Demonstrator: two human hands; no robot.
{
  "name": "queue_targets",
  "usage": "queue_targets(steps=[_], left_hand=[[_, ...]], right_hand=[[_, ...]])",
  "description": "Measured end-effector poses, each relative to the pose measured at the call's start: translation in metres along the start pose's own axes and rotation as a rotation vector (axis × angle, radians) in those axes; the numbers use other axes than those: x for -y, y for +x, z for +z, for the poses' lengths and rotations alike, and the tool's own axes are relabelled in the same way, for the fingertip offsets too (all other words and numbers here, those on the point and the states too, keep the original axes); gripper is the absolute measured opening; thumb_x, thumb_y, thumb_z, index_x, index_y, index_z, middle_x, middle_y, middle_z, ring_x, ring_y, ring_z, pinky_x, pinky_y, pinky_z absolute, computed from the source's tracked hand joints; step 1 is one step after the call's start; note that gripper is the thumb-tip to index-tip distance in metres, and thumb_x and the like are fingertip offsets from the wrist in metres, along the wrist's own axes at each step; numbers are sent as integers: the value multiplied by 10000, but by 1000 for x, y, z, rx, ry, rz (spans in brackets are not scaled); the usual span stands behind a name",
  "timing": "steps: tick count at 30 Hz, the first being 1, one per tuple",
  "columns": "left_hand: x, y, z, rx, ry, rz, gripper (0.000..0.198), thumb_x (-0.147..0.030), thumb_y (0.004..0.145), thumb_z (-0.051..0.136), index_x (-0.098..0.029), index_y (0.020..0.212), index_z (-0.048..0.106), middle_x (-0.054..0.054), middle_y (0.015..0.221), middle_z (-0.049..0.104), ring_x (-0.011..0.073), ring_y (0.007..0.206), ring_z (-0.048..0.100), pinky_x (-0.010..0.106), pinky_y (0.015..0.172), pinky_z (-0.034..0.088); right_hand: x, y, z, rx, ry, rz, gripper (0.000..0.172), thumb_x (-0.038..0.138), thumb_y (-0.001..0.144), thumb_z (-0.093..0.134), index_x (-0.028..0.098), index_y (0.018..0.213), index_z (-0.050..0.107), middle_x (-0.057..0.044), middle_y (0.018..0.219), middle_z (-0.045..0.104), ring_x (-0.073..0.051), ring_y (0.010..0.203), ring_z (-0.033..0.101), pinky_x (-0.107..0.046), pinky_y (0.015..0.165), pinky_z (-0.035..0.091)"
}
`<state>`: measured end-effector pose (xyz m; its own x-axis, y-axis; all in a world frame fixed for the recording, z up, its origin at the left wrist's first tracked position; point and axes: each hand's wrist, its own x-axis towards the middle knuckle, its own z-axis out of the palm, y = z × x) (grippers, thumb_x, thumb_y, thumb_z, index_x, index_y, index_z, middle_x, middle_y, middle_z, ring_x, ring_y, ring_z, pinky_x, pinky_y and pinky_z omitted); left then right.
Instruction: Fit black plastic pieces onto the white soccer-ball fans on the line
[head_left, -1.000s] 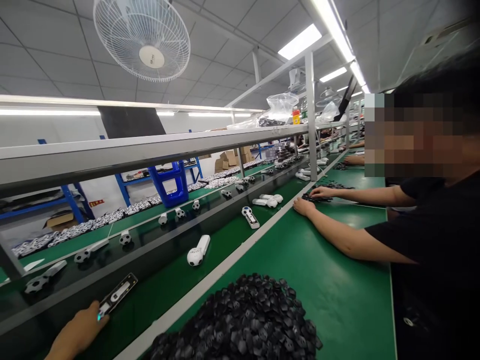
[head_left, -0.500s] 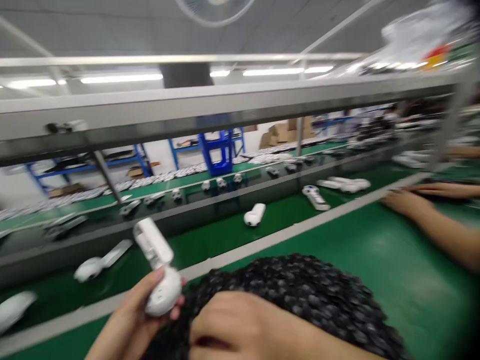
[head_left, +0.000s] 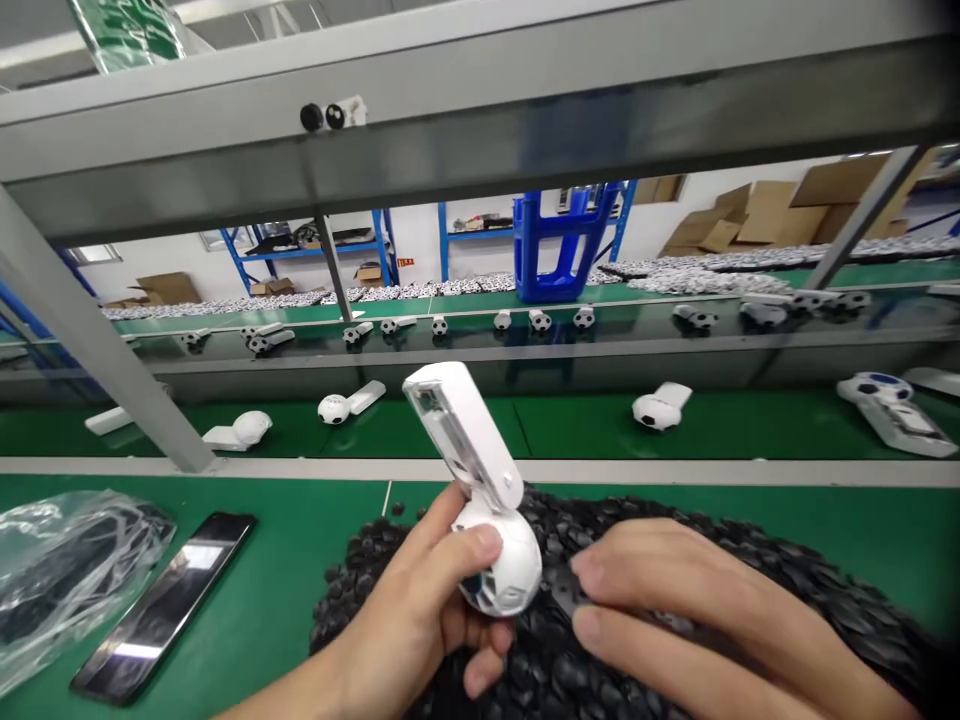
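My left hand is closed around the round end of a white plastic device. Its ball-shaped head rests between thumb and fingers, while a flat rectangular handle points up and to the left. To the right, my right hand pinches a small black plastic piece between its fingertips, just beside the ball. Beneath both hands spreads a heap of black plastic pieces, partly covered by them.
Several white football-patterned devices, one a ball-headed unit, lie along the green conveyor beyond a pale rail. At left are a black phone and a clear plastic bag. A metal post and overhead beam frame the bench.
The view has turned left and downward, bringing in the phone and bag. My left hand still holds the white device, now closer to my right hand, whose fingers now show a black piece.
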<state>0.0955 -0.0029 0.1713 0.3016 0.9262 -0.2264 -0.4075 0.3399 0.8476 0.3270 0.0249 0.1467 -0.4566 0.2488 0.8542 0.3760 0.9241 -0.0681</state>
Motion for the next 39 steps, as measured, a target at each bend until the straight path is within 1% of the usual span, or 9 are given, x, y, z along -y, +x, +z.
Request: queue_targets(steps=[3, 5, 8, 12, 16, 22, 30, 35, 39], left_hand=[[9, 1, -2, -9, 62, 59, 801, -631, 865, 904, -235, 1469, 558, 3, 949, 645, 123, 701, 605, 178, 511, 478], [15, -1, -3, -18, 125, 115, 837, -653, 901, 875, -261, 1550, 522, -5, 937, 629, 124, 716, 574, 211, 584, 485], [17, -5, -4, -22, 251, 154, 747, -662, 983, 800, -274, 1575, 561, -33, 820, 572, 115, 693, 504, 243, 676, 454], [13, -6, -4, -25, 273, 122, 766, -678, 963, 825, -308, 1585, 575, -24, 868, 564, 110, 704, 469, 227, 632, 409], [10, -2, -9, -79, 186, 74, 923, -663, 884, 909, -308, 1637, 511, -6, 932, 614, 116, 711, 537, 195, 546, 366], [10, -3, -16, -228, 215, -32, 1008, -703, 828, 936, -426, 1685, 484, -6, 1042, 687, 126, 834, 572, 201, 691, 428], [11, 1, -7, -92, 264, 33, 726, -659, 958, 841, -397, 1594, 607, 8, 1116, 682, 124, 786, 456, 235, 662, 370], [13, 3, 0, -14, 327, 225, 432, -512, 1030, 823, -386, 1437, 755, 12, 1107, 704, 190, 1018, 599, 313, 994, 500], [18, 3, 1, -11, 250, 236, 511, -504, 992, 867, -391, 1476, 751, 45, 1168, 754, 290, 1263, 651, 400, 1142, 512]], right_hand=[[2, 12, 5, 24, 135, 98, 242, 64, 1073, 638, 246, 1207, 727, -35, 1100, 809, -158, 990, 821, -217, 966, 659], [5, 18, 10, -7, 238, 294, 225, 92, 1026, 725, 289, 1133, 712, 35, 988, 807, -117, 870, 806, -143, 845, 643], [11, 23, 18, -41, 413, 603, 125, 216, 1029, 783, 324, 998, 729, 77, 858, 772, -111, 746, 765, -129, 703, 627], [12, 24, 21, -110, 585, 698, 46, 326, 1044, 795, 318, 1002, 777, 8, 972, 804, -182, 867, 804, -207, 746, 679], [9, 29, 23, -111, 655, 815, 300, 516, 963, 892, 261, 1054, 761, -66, 971, 804, -271, 901, 805, -341, 779, 710], [-1, 38, 30, -54, 845, 977, 548, 644, 809, 990, 253, 1097, 735, -39, 876, 756, -252, 828, 759, -356, 741, 675], [-6, 24, 35, -38, 1274, 1232, 482, 372, 754, 1088, 231, 1001, 698, 46, 776, 696, -105, 659, 610, -183, 585, 524], [-8, 13, 35, 39, 1274, 1279, 513, 311, 732, 1102, 236, 1070, 724, 43, 844, 719, -133, 795, 704, -219, 762, 602], [-7, 16, 28, 197, 1215, 1264, 576, 491, 853, 1014, 272, 1316, 750, -53, 1194, 804, -254, 1170, 781, -381, 1043, 640]])
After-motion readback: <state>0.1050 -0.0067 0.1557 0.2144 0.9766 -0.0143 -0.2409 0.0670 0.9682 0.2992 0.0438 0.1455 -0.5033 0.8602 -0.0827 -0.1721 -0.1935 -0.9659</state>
